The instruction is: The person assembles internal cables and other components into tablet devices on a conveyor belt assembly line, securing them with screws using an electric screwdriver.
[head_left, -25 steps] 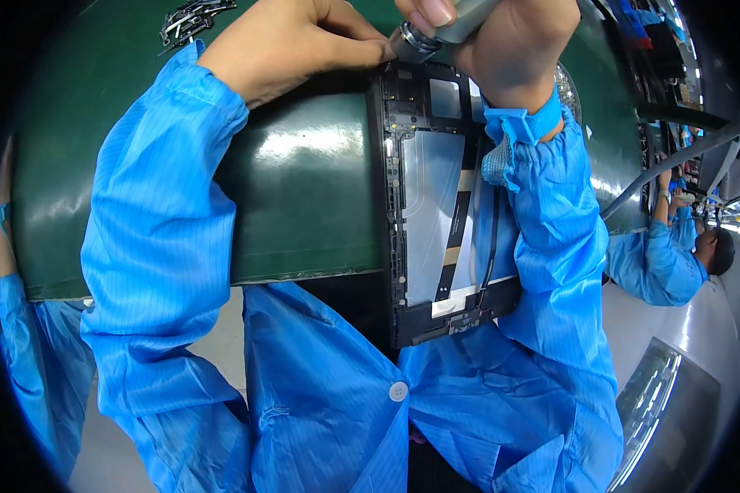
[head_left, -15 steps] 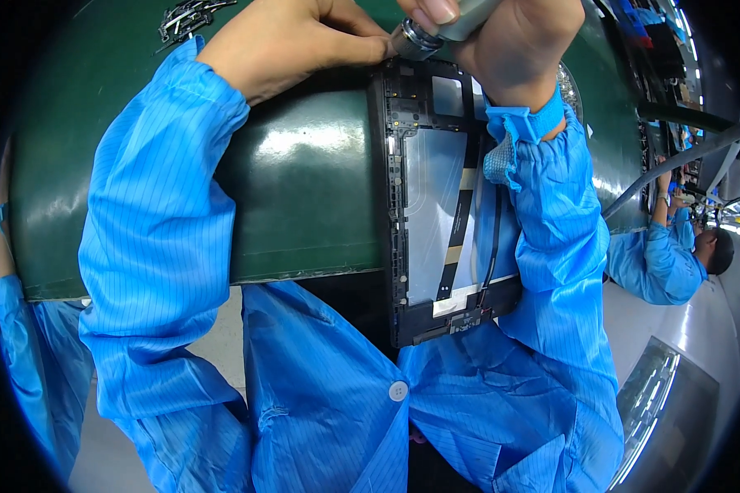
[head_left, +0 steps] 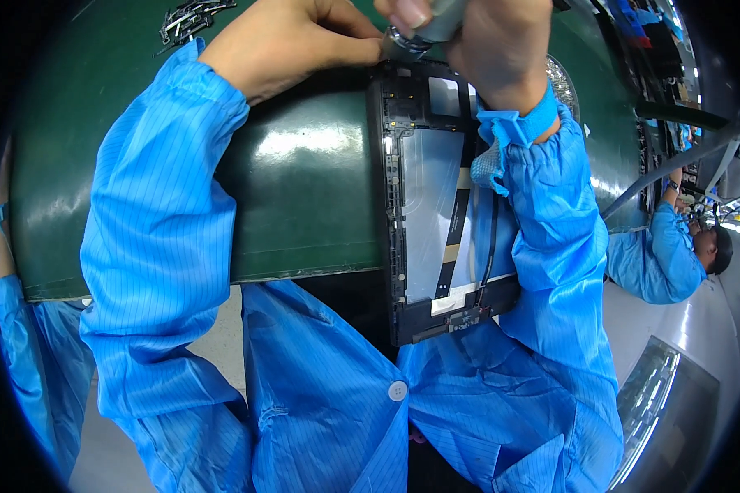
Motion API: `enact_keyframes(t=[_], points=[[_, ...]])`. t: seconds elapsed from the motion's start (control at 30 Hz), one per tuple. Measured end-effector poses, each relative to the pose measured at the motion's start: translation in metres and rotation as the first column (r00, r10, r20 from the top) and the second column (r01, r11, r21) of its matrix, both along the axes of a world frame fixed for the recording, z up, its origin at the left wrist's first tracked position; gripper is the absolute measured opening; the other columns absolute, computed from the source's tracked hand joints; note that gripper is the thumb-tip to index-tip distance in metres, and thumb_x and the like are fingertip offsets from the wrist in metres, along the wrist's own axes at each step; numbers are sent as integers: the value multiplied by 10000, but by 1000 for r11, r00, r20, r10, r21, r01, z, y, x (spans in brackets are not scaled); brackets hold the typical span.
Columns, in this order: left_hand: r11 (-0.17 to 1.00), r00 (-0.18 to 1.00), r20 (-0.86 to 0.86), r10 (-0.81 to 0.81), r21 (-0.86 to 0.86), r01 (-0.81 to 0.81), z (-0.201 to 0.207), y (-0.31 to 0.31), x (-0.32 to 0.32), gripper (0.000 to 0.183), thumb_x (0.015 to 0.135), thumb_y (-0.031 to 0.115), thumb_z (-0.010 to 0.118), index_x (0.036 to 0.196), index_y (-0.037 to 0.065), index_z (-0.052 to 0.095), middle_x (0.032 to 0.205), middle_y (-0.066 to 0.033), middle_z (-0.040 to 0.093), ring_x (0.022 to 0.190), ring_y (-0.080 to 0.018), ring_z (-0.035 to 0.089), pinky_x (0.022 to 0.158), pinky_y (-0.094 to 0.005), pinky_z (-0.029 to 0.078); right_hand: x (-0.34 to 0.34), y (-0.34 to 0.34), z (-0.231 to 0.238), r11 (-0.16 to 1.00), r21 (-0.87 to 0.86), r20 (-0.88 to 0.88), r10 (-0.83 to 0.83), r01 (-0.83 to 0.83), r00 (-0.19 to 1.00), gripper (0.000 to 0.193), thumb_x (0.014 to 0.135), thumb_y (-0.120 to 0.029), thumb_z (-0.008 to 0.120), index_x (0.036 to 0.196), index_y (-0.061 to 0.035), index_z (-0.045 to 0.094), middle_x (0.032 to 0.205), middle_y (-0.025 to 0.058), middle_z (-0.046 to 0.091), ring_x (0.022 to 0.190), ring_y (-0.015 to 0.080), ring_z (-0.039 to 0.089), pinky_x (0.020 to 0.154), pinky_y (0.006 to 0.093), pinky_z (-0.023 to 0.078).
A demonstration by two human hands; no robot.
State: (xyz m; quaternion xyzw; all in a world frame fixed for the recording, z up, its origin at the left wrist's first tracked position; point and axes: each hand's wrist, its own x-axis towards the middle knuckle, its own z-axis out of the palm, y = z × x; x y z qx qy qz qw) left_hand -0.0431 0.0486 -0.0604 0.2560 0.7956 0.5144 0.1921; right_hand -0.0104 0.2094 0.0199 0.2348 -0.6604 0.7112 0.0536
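Observation:
An opened tablet (head_left: 426, 214) with a black frame, silvery inner plate and dark ribbon cables lies partly over the table's near edge, slanting toward my lap. My right hand (head_left: 497, 49) is wrapped round a grey electric screwdriver (head_left: 444, 20) with a shiny metal nose. That nose sits at the tablet's far left corner; its tip is hidden. At the same corner, my left hand (head_left: 292, 45) has thumb and fingers brought together beside the nose. Whatever they pinch is too small or hidden to make out. A blue wrist strap (head_left: 518, 123) circles my right wrist.
The green table (head_left: 304, 181) reaches from left to right. A pile of small black and silver parts (head_left: 193, 18) lies at the far left. Beyond my right wrist is a clear-looking container (head_left: 561, 86). A co-worker (head_left: 666, 255) in blue sits at the right; another sleeve (head_left: 37, 353) shows at left.
My right hand and the screwdriver have shifted slightly left along the tablet's far edge. The left hand has barely moved. The co-worker at right has moved an arm and the head a little.

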Motion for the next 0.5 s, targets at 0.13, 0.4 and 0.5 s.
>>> enact_keyframes(t=[0.13,0.4,0.5], points=[[994,999,5,51,95,-51,-9,-2,0,119,817,96,745,852,-5,692,826,-75,678,782,-141,636,766,-272,512,-3,-2,-4,997,-52,59,61,-58,996,184,900,-114,641,940,63,669,814,147,700,437,87,521,386,229,401],[950,990,34,136,278,-140,-29,-6,-2,127,802,20,753,818,18,627,843,-55,616,867,-128,604,814,-278,501,-2,-6,-8,999,-38,56,37,-35,998,157,890,-97,661,854,56,675,704,88,680,448,68,514,393,224,384],[994,989,-104,103,31,-101,-28,-12,-3,143,789,41,763,824,48,625,916,-24,579,996,-133,551,892,-287,468,-2,-8,-11,998,-28,23,62,-61,998,183,899,-96,652,806,61,667,655,76,654,436,67,505,384,229,371]])
